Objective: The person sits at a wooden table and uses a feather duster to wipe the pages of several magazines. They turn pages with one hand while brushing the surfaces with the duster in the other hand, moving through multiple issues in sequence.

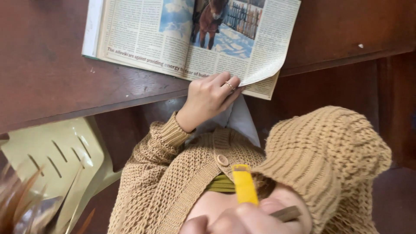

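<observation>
An open magazine (182, 34) with a photo and columns of print lies on the dark wooden table (43, 73). My left hand (210, 97), a ring on one finger, pinches the curled lower corner of the magazine's right page at the table edge. My right hand (242, 219) sits at the bottom of the view, close to my chest, fingers closed around a flat yellow object (244, 184) that points up. A thin brown stick (286, 213) pokes out beside the fingers. Both arms wear a tan knitted cardigan (182, 173).
A pale yellow-green plastic chair (56, 160) with slotted back stands at the lower left, under the table edge. Reddish-brown strands (21, 195) blur the bottom-left corner. A small white speck (360, 45) lies on the table at the right.
</observation>
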